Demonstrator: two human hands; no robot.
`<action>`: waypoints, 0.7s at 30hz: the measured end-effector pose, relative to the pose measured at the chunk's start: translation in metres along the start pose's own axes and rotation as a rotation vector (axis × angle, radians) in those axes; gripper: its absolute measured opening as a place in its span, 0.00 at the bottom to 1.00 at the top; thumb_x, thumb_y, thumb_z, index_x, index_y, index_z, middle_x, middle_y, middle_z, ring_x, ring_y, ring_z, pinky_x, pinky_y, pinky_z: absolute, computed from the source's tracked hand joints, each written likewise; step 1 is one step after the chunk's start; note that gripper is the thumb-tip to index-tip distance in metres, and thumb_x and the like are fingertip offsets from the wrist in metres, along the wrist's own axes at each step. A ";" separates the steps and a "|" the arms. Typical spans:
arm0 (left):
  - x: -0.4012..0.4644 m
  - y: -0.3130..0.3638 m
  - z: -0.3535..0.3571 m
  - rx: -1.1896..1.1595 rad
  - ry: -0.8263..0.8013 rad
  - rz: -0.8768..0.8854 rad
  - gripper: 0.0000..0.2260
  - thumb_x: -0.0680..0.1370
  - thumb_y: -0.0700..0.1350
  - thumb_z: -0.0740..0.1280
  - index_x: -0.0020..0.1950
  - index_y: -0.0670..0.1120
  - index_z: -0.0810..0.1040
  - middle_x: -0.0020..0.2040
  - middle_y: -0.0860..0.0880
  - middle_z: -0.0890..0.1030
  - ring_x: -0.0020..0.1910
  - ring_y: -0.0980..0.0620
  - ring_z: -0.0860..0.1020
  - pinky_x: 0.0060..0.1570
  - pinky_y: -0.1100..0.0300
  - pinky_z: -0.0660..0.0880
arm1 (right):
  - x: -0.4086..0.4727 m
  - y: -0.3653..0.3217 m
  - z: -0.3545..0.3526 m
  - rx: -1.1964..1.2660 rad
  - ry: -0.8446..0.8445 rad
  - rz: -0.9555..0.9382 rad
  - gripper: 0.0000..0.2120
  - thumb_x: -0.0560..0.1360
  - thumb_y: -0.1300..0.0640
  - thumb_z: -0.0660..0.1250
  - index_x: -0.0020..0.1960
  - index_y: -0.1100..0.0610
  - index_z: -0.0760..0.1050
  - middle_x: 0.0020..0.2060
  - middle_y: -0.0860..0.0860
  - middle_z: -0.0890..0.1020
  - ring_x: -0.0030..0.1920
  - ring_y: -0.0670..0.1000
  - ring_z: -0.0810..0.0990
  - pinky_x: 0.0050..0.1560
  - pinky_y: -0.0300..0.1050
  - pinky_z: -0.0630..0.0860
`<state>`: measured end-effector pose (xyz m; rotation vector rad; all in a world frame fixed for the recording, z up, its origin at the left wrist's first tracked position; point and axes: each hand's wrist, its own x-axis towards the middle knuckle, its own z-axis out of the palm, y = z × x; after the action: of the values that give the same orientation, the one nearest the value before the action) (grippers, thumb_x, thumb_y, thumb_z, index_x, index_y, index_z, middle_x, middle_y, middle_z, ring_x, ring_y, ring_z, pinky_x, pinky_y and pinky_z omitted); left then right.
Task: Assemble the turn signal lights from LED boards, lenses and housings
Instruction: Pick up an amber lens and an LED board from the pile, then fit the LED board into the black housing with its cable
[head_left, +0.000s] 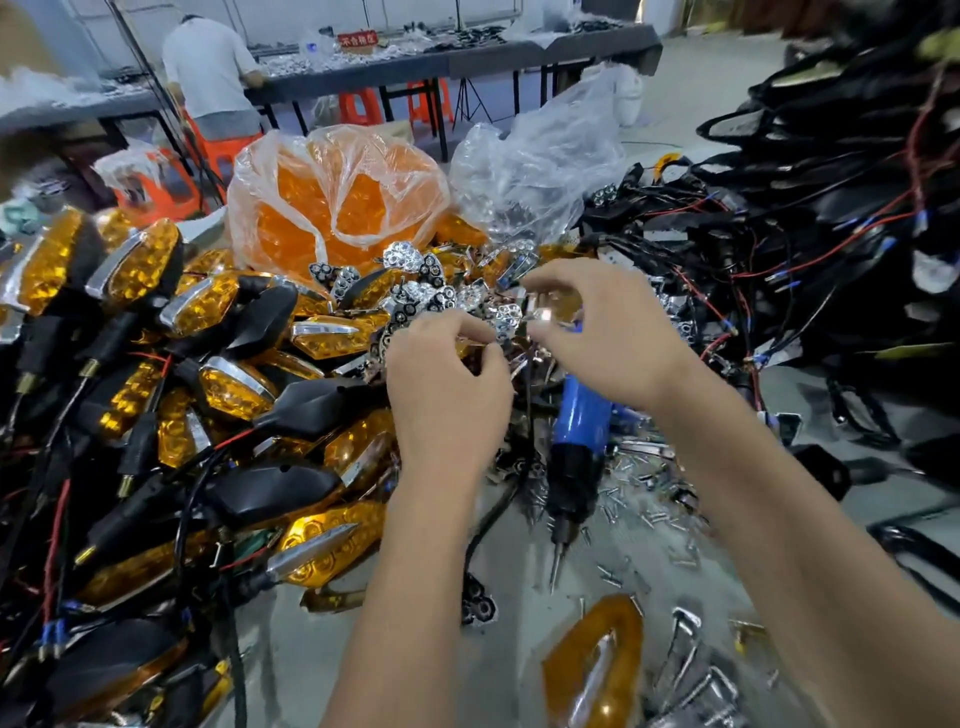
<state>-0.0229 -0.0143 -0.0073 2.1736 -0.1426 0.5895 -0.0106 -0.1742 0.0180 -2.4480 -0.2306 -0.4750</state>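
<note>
My right hand (602, 338) pinches a small chrome reflector piece (540, 313) between thumb and fingers, above a heap of chrome reflectors (415, 280). My left hand (447, 384) hovers beside it with fingers curled, its fingertips down among the reflector pieces; what they hold is hidden. A pile of assembled amber turn signal lights (208, 364) with black housings fills the left. A loose amber lens (597, 670) lies near the bottom. Black housings with red and black wires (753, 260) are heaped at the right.
A blue electric screwdriver (576, 447) lies under my right hand, with scattered screws (639, 509) around it. A plastic bag of amber lenses (337, 192) and a clear bag (535, 166) stand behind. A person (213, 78) works at a far table.
</note>
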 end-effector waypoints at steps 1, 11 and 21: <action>-0.001 0.007 0.005 -0.035 -0.015 0.017 0.04 0.76 0.42 0.70 0.45 0.51 0.82 0.46 0.56 0.81 0.51 0.53 0.78 0.53 0.58 0.75 | 0.001 0.005 -0.007 0.011 0.037 0.033 0.14 0.78 0.57 0.73 0.63 0.54 0.83 0.58 0.49 0.85 0.58 0.48 0.82 0.65 0.43 0.75; -0.001 0.066 0.073 -0.103 -0.255 0.107 0.07 0.76 0.40 0.70 0.41 0.51 0.81 0.45 0.56 0.81 0.46 0.59 0.77 0.46 0.66 0.71 | 0.018 0.092 -0.046 -0.481 0.076 0.527 0.09 0.79 0.60 0.66 0.58 0.57 0.79 0.54 0.59 0.83 0.52 0.63 0.82 0.47 0.52 0.79; 0.011 0.090 0.104 -0.122 -0.332 0.059 0.07 0.76 0.39 0.68 0.42 0.50 0.81 0.41 0.56 0.82 0.35 0.58 0.78 0.39 0.64 0.75 | 0.023 0.115 -0.066 -0.174 0.198 0.603 0.09 0.78 0.64 0.64 0.47 0.63 0.84 0.43 0.60 0.85 0.43 0.62 0.83 0.44 0.51 0.81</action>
<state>-0.0024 -0.1500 0.0081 2.1388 -0.4108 0.2405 0.0236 -0.3040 0.0122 -2.4505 0.6386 -0.4705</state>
